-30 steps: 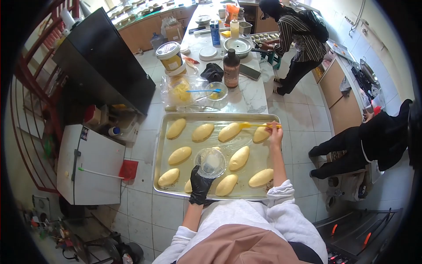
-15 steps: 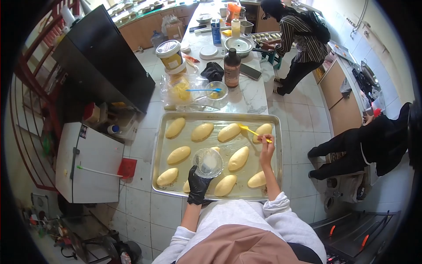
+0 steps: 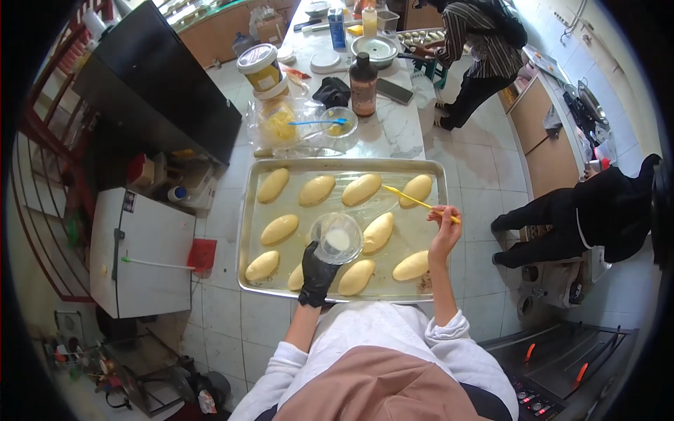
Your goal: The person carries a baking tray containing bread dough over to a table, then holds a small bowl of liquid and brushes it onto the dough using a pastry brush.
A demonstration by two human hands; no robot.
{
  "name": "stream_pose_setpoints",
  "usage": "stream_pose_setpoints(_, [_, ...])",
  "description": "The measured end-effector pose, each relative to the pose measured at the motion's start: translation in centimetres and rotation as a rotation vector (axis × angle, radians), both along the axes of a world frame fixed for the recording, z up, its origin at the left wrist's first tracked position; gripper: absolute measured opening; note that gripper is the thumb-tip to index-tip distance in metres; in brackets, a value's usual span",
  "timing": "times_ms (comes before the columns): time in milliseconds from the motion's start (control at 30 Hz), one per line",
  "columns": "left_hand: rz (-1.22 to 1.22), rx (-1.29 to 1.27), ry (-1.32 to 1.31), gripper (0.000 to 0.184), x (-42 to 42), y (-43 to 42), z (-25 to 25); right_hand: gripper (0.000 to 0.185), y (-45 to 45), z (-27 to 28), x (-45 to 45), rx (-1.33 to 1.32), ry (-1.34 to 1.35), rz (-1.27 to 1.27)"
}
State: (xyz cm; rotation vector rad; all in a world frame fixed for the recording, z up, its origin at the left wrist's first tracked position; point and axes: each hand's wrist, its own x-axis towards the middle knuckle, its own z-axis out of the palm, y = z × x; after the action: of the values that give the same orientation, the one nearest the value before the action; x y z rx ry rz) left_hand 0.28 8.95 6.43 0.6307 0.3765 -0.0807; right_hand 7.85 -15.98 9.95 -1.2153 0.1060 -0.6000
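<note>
My left hand [image 3: 317, 277], in a black glove, grips a clear bowl [image 3: 337, 238] with a little pale liquid in it, held above the baking tray [image 3: 246, 231]. Bare-skinned, my right hand [image 3: 444, 228] pinches the handle of a yellow pastry brush [image 3: 414, 200]. The brush head points left, between a glossy dough loaf [image 3: 361, 190] in the back row and another dough loaf [image 3: 415, 191] at the back right corner. Several more oval loaves lie in rows on the tray; the bowl and glove hide part of the middle and front ones.
Beyond the tray, a marble counter [image 3: 400, 140] carries a brown bottle [image 3: 363, 84], a lidded tub [image 3: 258, 68], a phone [image 3: 394, 91] and a small bowl with a blue brush [image 3: 319, 123]. One person [image 3: 477, 63] stands at the back right, another [image 3: 597, 210] at the right. A white chest [image 3: 144, 252] stands left.
My right hand has shifted slightly right and turned, with the brush head drawn off the back-row loaf. The view has tilted, so the tray and counter sit higher. My left hand still holds the bowl.
</note>
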Motion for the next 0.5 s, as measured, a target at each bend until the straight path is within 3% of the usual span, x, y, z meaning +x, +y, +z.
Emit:
stream_pose_setpoints(67, [0.039,0.530,-0.143,0.033,0.6,-0.3,-4.1,0.017,0.9,2.8,-1.2,0.012,0.020,0.059])
stream_pose_setpoints(100, [0.037,0.534,-0.136,0.033,0.6,-0.4,-3.1,0.017,1.4,3.2,-1.8,0.017,0.027,0.060])
stream_pose_setpoints(167, [-0.057,1.245,-0.410,0.027,0.6,-0.8,0.3,0.017,2.5,3.5,-2.8,-0.050,0.093,0.252])
stream_pose_setpoints(200, [-0.038,0.911,-0.263,0.031,0.9,-0.5,-3.8,0.018,3.0,3.1,-3.3,-0.123,0.112,0.277])
stream_pose_setpoints(233, [-0.043,0.910,-0.263,0.031,0.8,-0.6,-3.0,0.018,3.1,2.6,-3.7,-0.123,0.114,0.273])
stream_pose_setpoints(300, [-0.113,-0.264,-0.011,0.036,1.0,-0.7,-1.6,0.017,3.3,2.2,-4.0,-0.281,0.122,0.240])
stream_pose_setpoints(333, [-0.131,-0.398,0.036,0.036,1.1,-0.9,-1.1,0.017,3.2,2.2,-4.0,-0.283,0.122,0.241])
stream_pose_setpoints(500, [-0.139,0.015,-0.076,0.036,0.2,-1.1,-1.2,0.021,1.6,2.1,-3.6,-0.151,0.201,0.164])
